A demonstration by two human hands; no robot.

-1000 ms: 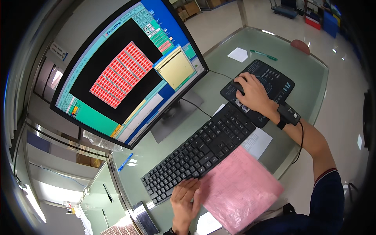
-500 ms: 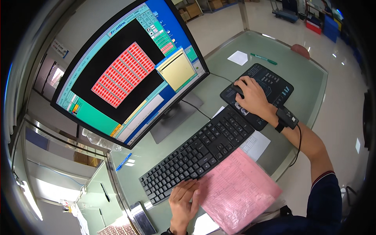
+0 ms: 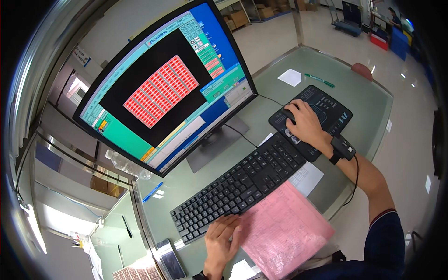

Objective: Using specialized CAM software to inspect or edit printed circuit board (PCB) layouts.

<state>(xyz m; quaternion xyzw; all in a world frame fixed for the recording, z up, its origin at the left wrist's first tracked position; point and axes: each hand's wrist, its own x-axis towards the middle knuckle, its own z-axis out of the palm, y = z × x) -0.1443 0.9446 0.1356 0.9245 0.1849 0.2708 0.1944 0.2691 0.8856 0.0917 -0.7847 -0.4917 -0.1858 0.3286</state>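
Note:
My right hand (image 3: 305, 122) lies curved over a dark computer mouse (image 3: 286, 112) on a black mouse pad (image 3: 333, 114). Much of the mouse is hidden under the palm and fingers. At the near edge of a black keyboard (image 3: 235, 189), my left hand (image 3: 223, 239) rests with its fingers extended, holding nothing. Its fingertips touch the front of the keyboard. Beyond the keyboard stands a monitor (image 3: 161, 91), whose screen shows a red gridded panel on black, with a green dialog window at its right.
A pink printed sheet in a clear sleeve (image 3: 284, 231) lies before the keyboard. On the glass table are a white paper piece (image 3: 290, 77), a green pen (image 3: 319, 80), a blue pen (image 3: 153, 192) and a phone (image 3: 171, 259). A plastic bottle (image 3: 126, 163) stands behind the monitor.
On the screen, the pale yellow window has gone and a green dialog window shows in that area. The whole view has shifted slightly; both hands keep their places on the mouse and keyboard.

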